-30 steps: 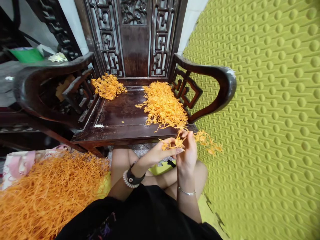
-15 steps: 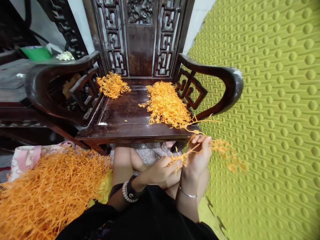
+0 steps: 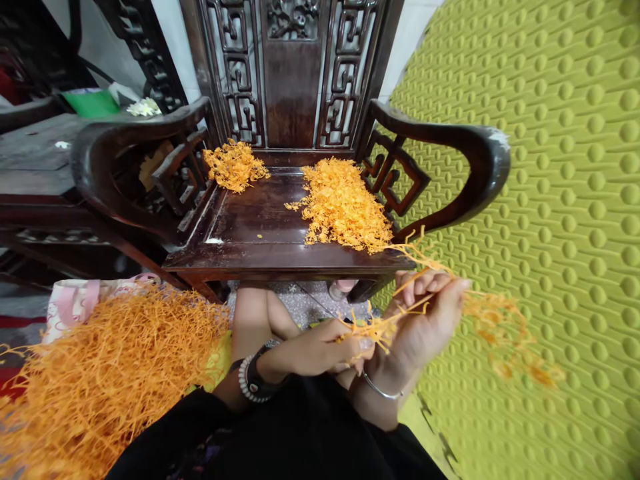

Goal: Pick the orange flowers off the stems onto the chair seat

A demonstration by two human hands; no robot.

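My right hand (image 3: 425,323) is closed round thin orange branching sprigs, palm side up. One sprig (image 3: 417,257) sticks out above the fingers toward the chair, while a looser bunch (image 3: 515,333) hangs past the hand on the right, blurred. My left hand (image 3: 323,347), fingers pinched together, grips a short orange sprig (image 3: 373,328) whose stem runs across to the right palm. On the chair seat (image 3: 240,223) lie a large heap of curly orange sprigs (image 3: 345,203) at the right and a smaller heap (image 3: 236,165) at the back left.
A big mass of long orange sprigs (image 3: 120,367) fills the lower left, next to a white and pink bag (image 3: 73,303). Curved chair arms (image 3: 480,167) flank the seat. Textured yellow-green matting (image 3: 565,200) covers the right side. A dark table (image 3: 35,150) stands at left.
My right hand has moved to the right, carrying the orange sprigs, and the trailing bunch reaches farther right. The left hand stays close by, still pinching its sprig. The view has shifted slightly.
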